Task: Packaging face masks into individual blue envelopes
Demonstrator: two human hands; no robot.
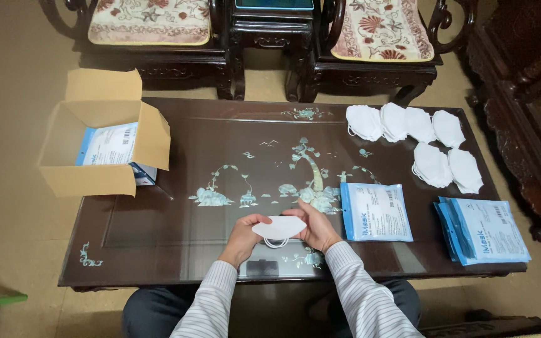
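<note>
A folded white face mask [279, 228] with ear loops hanging below it is held between both my hands, just above the near edge of a dark inlaid table [158, 219]. My left hand [243, 235] grips its left end. My right hand [318, 229] grips its right end. A blue and white mask packet [376, 211] lies flat on the table right of my right hand.
A stack of blue and white packets [483, 230] sits at the near right corner. Several loose white masks [414, 141] lie at the far right. An open cardboard box [104, 145] with packets inside stands at the left. Cushioned wooden chairs [377, 37] stand behind the table.
</note>
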